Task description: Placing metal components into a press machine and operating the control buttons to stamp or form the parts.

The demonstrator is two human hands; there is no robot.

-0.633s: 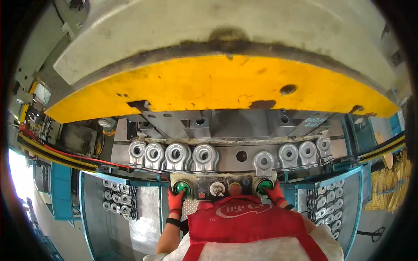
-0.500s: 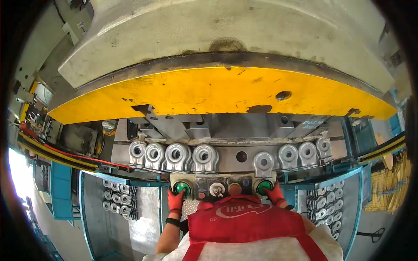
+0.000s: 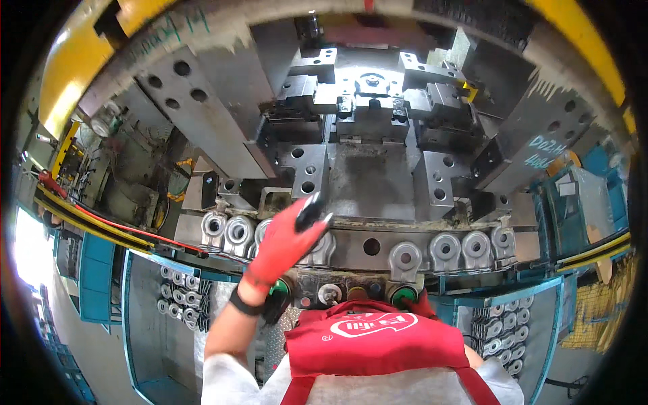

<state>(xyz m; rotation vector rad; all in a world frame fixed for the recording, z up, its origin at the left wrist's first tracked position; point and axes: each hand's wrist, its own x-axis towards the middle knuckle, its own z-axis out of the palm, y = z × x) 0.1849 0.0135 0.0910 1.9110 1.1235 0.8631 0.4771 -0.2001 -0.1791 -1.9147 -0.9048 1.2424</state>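
Observation:
My left hand point(image 3: 290, 233), in a red glove with dark and pale fingertips, reaches forward over the row of metal parts. Its fingers are stretched and apart, and I see nothing held. Beneath it, ring-shaped metal parts point(image 3: 238, 233) stand on the ledge, some partly covered by the glove. My right hand point(image 3: 423, 304) stays low beside the right green button point(image 3: 405, 295), mostly hidden by the red apron; its fingers do not show clearly. The left green button point(image 3: 279, 286) shows just behind my left wrist. Ahead is the press's open die area point(image 3: 371, 172), with a bright ring-shaped part point(image 3: 372, 84) at its back.
More ring parts point(image 3: 445, 248) line the ledge at right. Thick steel die blocks point(image 3: 202, 108) rise on both sides, under a yellow-edged press ram point(image 3: 74, 74). Blue-framed bins with stacked parts point(image 3: 179, 297) stand at left and right. A red hose point(image 3: 128, 229) runs along the left.
The yellow-fronted ram has risen, uncovering the die area. My left hand has left the green button and moved forward and right over the parts. My right hand stays near its button.

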